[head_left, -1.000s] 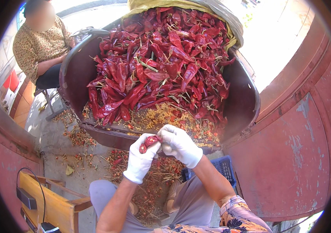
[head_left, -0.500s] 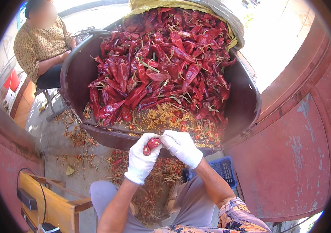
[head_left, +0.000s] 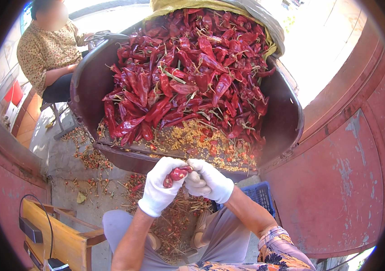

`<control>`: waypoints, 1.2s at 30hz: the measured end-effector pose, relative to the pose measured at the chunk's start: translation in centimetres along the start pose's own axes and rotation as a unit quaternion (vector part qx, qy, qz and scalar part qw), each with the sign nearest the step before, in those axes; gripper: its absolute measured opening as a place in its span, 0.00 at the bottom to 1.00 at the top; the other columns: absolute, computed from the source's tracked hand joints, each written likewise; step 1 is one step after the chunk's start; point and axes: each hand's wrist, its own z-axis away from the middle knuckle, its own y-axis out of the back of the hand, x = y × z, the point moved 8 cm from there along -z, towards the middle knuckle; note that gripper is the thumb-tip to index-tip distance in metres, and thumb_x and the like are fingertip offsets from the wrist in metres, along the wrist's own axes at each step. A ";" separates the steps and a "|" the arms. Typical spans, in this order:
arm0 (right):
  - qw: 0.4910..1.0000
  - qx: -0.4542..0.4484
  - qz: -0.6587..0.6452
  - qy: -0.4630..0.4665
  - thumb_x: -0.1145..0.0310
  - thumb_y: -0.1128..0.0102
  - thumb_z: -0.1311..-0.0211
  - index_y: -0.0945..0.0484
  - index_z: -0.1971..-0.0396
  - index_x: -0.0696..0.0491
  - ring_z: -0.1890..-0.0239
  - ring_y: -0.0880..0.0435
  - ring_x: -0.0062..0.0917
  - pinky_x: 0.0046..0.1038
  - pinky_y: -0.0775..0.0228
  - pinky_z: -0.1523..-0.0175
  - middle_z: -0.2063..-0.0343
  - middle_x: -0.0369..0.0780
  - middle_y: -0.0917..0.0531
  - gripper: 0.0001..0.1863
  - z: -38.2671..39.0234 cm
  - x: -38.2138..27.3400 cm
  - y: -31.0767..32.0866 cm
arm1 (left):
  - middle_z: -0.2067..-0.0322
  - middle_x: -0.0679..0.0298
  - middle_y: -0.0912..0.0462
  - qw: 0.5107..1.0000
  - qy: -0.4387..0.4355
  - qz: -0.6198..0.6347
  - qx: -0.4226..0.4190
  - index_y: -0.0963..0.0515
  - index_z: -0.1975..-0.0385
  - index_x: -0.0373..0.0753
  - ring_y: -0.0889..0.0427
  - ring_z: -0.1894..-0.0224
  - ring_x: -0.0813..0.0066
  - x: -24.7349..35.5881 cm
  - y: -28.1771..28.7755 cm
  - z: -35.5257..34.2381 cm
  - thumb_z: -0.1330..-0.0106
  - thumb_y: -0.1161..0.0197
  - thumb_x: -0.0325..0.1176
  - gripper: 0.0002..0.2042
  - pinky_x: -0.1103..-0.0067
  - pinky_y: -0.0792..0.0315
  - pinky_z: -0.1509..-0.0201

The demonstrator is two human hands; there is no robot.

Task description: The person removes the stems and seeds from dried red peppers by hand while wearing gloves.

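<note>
- Both hands grip one dried red chili pepper (head_left: 177, 174) between them: the left hand (head_left: 162, 185), in a white fabric glove, is closed around the lower part of the pod, and the right hand (head_left: 210, 180), also in a white glove, pinches its upper end with the fingertips.
- Compared with the picture from one second ago, the two hands are at almost the same place, just in front of the near rim of the basin; the pepper was then more hidden inside the left fist, and now its upper end shows more between the two gloves.
- The right hand is now a little more closed over the left one, and the two gloves touch each other.
- The dried red chili pepper is dark red, wrinkled and a little bent; I cannot tell if its stalk is on it.
- It is in the air, below the rim of the large dark round metal basin (head_left: 287, 122), not touching it.
- Inside the basin lies a big heap of dried red chili peppers (head_left: 188, 77), with pale yellow seeds and small bits (head_left: 188, 140) spread on the near part of the bottom.
- On the grey ground (head_left: 61, 158) under the hands lie stalks and red scraps (head_left: 174, 221).
- At the upper left a second person in a patterned blouse (head_left: 43, 49) sits beside the basin.
- A wooden chair (head_left: 66, 239) stands at the lower left, and a blue plastic crate (head_left: 260, 194) is just beside the right forearm.
</note>
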 end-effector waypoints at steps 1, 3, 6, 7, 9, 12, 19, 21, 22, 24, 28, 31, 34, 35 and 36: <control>1.000 0.000 0.005 -0.003 0.51 0.60 0.27 0.35 0.88 0.47 0.93 0.47 0.14 0.20 0.58 0.86 0.92 0.28 0.40 0.27 0.1 -0.1 -0.2 | 0.67 0.59 0.21 1.000 -0.007 -0.001 0.008 0.23 0.60 0.36 0.20 0.65 0.66 0.1 0.1 0.0 0.45 0.34 0.22 0.12 0.76 0.26 0.59; 0.998 0.014 0.067 0.009 0.51 0.59 0.27 0.33 0.87 0.49 0.92 0.45 0.13 0.20 0.57 0.86 0.91 0.29 0.38 0.27 0.1 -0.8 0.1 | 0.67 0.58 0.21 0.999 -0.029 -0.018 0.027 0.22 0.61 0.37 0.20 0.65 0.63 0.1 0.2 0.0 0.47 0.34 0.21 0.13 0.75 0.26 0.59; 0.969 0.077 0.229 0.052 0.52 0.57 0.28 0.29 0.84 0.51 0.91 0.42 0.14 0.20 0.53 0.85 0.90 0.30 0.34 0.26 0.5 -2.5 0.5 | 0.67 0.58 0.20 0.990 -0.094 -0.092 0.045 0.22 0.61 0.38 0.21 0.65 0.60 1.2 0.3 -0.3 0.52 0.34 0.20 0.16 0.72 0.25 0.60; 0.952 0.113 0.277 0.065 0.51 0.56 0.28 0.28 0.83 0.52 0.91 0.41 0.14 0.20 0.52 0.84 0.90 0.31 0.32 0.26 0.9 -2.9 0.3 | 0.66 0.58 0.20 0.982 -0.127 -0.133 0.042 0.22 0.61 0.39 0.21 0.64 0.59 2.0 0.4 -0.4 0.54 0.34 0.19 0.17 0.72 0.25 0.60; 0.911 0.178 0.359 0.098 0.51 0.54 0.29 0.25 0.81 0.55 0.88 0.37 0.14 0.20 0.48 0.82 0.88 0.32 0.29 0.25 1.6 -3.8 0.3 | 0.67 0.58 0.20 0.970 -0.154 -0.182 0.039 0.22 0.62 0.39 0.22 0.64 0.57 2.3 -0.1 -0.3 0.58 0.35 0.18 0.19 0.70 0.26 0.60; 0.916 0.162 0.341 0.131 0.51 0.54 0.28 0.25 0.81 0.55 0.88 0.36 0.14 0.20 0.47 0.82 0.89 0.32 0.29 0.26 1.7 -3.8 -0.3 | 0.66 0.58 0.20 0.978 -0.137 -0.136 0.073 0.22 0.62 0.38 0.22 0.63 0.57 2.1 0.2 0.2 0.55 0.34 0.19 0.18 0.71 0.26 0.58; 0.998 -0.010 -0.033 0.049 0.45 0.62 0.27 0.34 0.85 0.45 0.93 0.45 0.13 0.19 0.53 0.84 0.92 0.26 0.41 0.28 0.4 0.1 -1.6 | 0.65 0.65 0.22 0.994 -0.008 0.058 0.089 0.24 0.61 0.36 0.23 0.62 0.77 0.3 -0.2 0.6 0.37 0.37 0.27 0.07 0.79 0.29 0.54; 0.993 -0.070 -0.085 0.045 0.45 0.64 0.26 0.32 0.82 0.44 0.93 0.43 0.12 0.18 0.51 0.84 0.92 0.25 0.39 0.26 0.4 0.4 -2.0 | 0.65 0.65 0.22 0.991 0.029 0.101 0.078 0.24 0.61 0.36 0.23 0.62 0.77 0.2 -0.3 0.5 0.37 0.37 0.26 0.07 0.80 0.29 0.54; 0.991 -0.074 -0.104 0.045 0.45 0.63 0.26 0.33 0.82 0.45 0.92 0.43 0.12 0.18 0.50 0.83 0.91 0.26 0.39 0.26 0.4 0.5 -2.0 | 0.65 0.65 0.22 0.989 0.047 0.122 0.072 0.24 0.61 0.36 0.23 0.62 0.78 0.0 -0.4 0.4 0.37 0.37 0.26 0.07 0.80 0.29 0.54; 0.986 -0.082 -0.140 0.047 0.46 0.61 0.27 0.33 0.83 0.46 0.92 0.43 0.12 0.18 0.50 0.82 0.91 0.26 0.39 0.26 0.4 0.5 -2.0 | 0.65 0.62 0.21 0.996 0.014 0.059 0.065 0.24 0.61 0.36 0.22 0.62 0.70 0.5 -0.2 0.2 0.41 0.36 0.24 0.09 0.77 0.28 0.55; 0.928 0.151 0.248 0.234 0.55 0.49 0.30 0.28 0.79 0.52 0.88 0.39 0.13 0.19 0.49 0.81 0.87 0.30 0.33 0.20 1.4 -3.5 -0.1 | 0.65 0.57 0.21 0.980 -0.110 -0.158 0.050 0.23 0.62 0.38 0.23 0.62 0.55 2.6 0.4 -0.7 0.51 0.36 0.21 0.15 0.67 0.28 0.58; 0.917 0.224 0.216 0.247 0.56 0.51 0.29 0.28 0.80 0.52 0.88 0.39 0.13 0.20 0.49 0.81 0.88 0.31 0.31 0.21 1.9 -3.1 0.4 | 0.66 0.57 0.22 0.982 -0.097 -0.160 0.039 0.24 0.62 0.37 0.23 0.63 0.57 2.3 -0.2 -0.7 0.49 0.36 0.21 0.14 0.70 0.28 0.58; 0.973 0.124 0.034 0.192 0.53 0.55 0.28 0.31 0.85 0.50 0.90 0.41 0.15 0.20 0.51 0.82 0.90 0.31 0.32 0.25 0.9 -1.5 0.7 | 0.68 0.58 0.23 0.988 -0.070 -0.139 0.013 0.25 0.62 0.35 0.22 0.65 0.64 2.1 -0.5 -1.2 0.46 0.35 0.22 0.12 0.75 0.27 0.57; 0.980 0.132 -0.041 0.144 0.50 0.59 0.28 0.35 0.89 0.47 0.92 0.44 0.16 0.21 0.52 0.82 0.92 0.31 0.35 0.28 0.7 -0.4 0.8 | 0.68 0.58 0.23 0.994 -0.033 -0.108 0.000 0.26 0.62 0.35 0.22 0.65 0.66 1.3 -0.6 -1.1 0.46 0.34 0.23 0.12 0.75 0.27 0.57; 0.980 0.122 -0.052 0.151 0.50 0.59 0.28 0.35 0.88 0.47 0.92 0.44 0.16 0.21 0.52 0.83 0.92 0.31 0.36 0.27 0.8 0.0 0.9 | 0.68 0.59 0.23 0.997 0.005 -0.077 -0.013 0.26 0.61 0.35 0.22 0.66 0.69 0.6 -0.8 -1.0 0.45 0.34 0.25 0.13 0.76 0.27 0.57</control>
